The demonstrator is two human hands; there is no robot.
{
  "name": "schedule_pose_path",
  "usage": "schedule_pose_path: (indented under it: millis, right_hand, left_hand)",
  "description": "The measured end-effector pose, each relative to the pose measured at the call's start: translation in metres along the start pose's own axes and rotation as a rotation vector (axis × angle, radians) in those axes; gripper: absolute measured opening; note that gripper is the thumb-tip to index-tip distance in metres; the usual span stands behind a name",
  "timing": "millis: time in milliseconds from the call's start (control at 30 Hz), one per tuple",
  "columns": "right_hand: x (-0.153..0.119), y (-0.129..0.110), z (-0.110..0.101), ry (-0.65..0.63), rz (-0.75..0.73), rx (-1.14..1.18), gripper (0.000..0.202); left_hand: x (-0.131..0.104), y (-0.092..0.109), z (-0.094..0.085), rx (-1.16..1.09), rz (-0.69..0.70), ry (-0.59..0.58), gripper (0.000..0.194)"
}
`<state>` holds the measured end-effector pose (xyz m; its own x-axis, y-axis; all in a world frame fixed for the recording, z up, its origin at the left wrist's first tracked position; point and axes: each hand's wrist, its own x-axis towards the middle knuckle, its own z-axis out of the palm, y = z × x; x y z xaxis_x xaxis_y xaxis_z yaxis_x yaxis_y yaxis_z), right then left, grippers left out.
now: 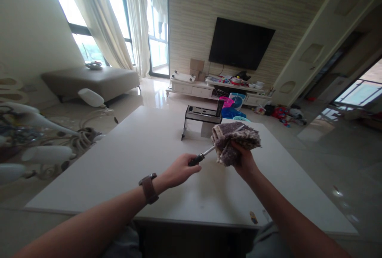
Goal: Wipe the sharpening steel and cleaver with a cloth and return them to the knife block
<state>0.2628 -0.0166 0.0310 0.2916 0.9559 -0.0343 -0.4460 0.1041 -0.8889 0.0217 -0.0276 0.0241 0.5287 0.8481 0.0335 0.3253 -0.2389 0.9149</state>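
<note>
My left hand (pixel 185 167) is closed around the black handle of a screwdriver (pixel 209 150), a tool with a long, thin metal shaft. The shaft runs up to the right into a folded grey-brown and cream fluffy cloth (pixel 235 140). My right hand (pixel 245 160) grips that cloth from below and the right, wrapping it around the shaft. Part of the shaft shows along the top of the cloth; its tip cannot be made out clearly. Both hands are above the white table (pixel 125 162). Just beyond the cloth stands a black metal frame (pixel 203 112) with thin legs.
A small yellow and dark item (pixel 253 217) lies near the table's front edge. A chandelier with white shades (pixel 47 153) fills the left side. Beyond the table are a low cabinet (pixel 191 88), a blue plastic bag (pixel 232 113) and a grey bench (pixel 92 85).
</note>
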Motion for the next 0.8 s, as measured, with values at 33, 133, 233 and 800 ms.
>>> schedule_pose_path:
  millis: [33,133,233,800]
  right_hand:
    - [-0.007,0.008,0.004,-0.006,0.042,0.011,0.043]
    - [-0.029,0.028,0.017,-0.078,0.101,-0.02,0.043]
    - [-0.042,0.037,0.024,-0.082,0.129,-0.036,0.046]
    - [-0.016,0.024,0.008,0.018,0.013,-0.056,0.044]
  left_hand:
    - [0.0,0.001,0.0,0.015,0.027,0.019,0.017]
    - [-0.001,0.004,0.003,0.095,0.113,0.04,0.013]
    - [-0.003,0.004,0.006,0.194,0.161,0.029,0.016]
    - [0.001,0.003,0.013,0.285,0.161,-0.023,0.009]
